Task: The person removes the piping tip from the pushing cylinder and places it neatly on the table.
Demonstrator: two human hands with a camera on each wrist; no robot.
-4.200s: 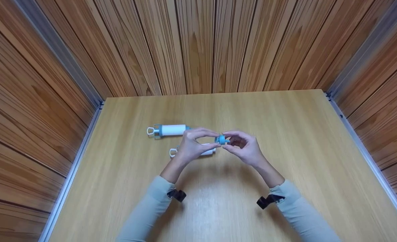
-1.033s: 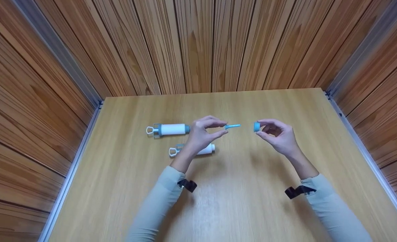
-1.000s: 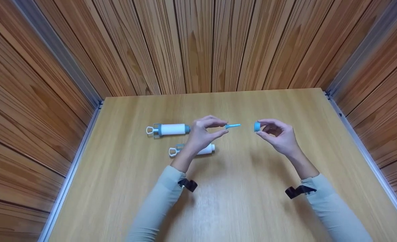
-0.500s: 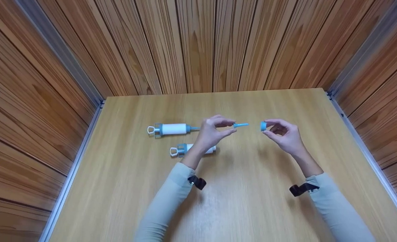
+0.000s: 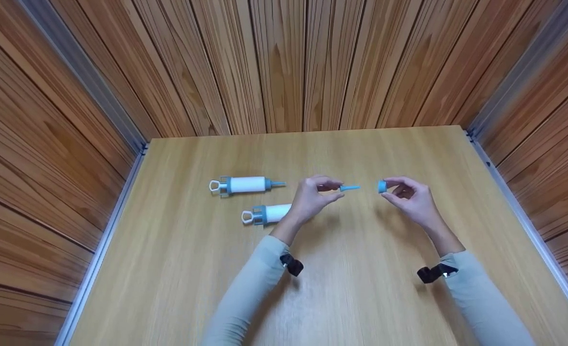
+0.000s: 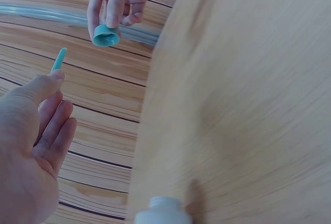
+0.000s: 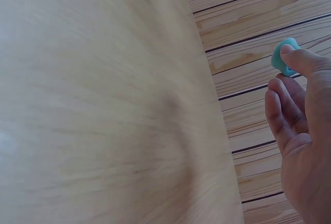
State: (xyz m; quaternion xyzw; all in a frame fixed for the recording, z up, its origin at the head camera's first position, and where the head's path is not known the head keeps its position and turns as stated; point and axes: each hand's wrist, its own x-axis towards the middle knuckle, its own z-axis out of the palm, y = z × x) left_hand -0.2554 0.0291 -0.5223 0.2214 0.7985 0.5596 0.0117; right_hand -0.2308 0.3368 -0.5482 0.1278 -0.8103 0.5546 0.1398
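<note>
**Nozzle (image 5: 351, 188) and cap (image 5: 382, 186), held apart**

The left hand (image 5: 308, 199) pinches the nozzle, grip nearly closed, near and left of the cap, which the right hand (image 5: 416, 202) pinches likewise. Squaring both up should help. Further left of the cap lie a whole syringe (image 5: 247, 184) and a bare-necked syringe (image 5: 276, 213) (partly behind the left hand).

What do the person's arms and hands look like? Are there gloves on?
No gloves: the left hand and right hand are bare. The left sleeve and right sleeve are long, plain and pale grey-green, with a few wrinkles. A small, boxy black gadget sits near each cuff: left gadget, right gadget.
</note>
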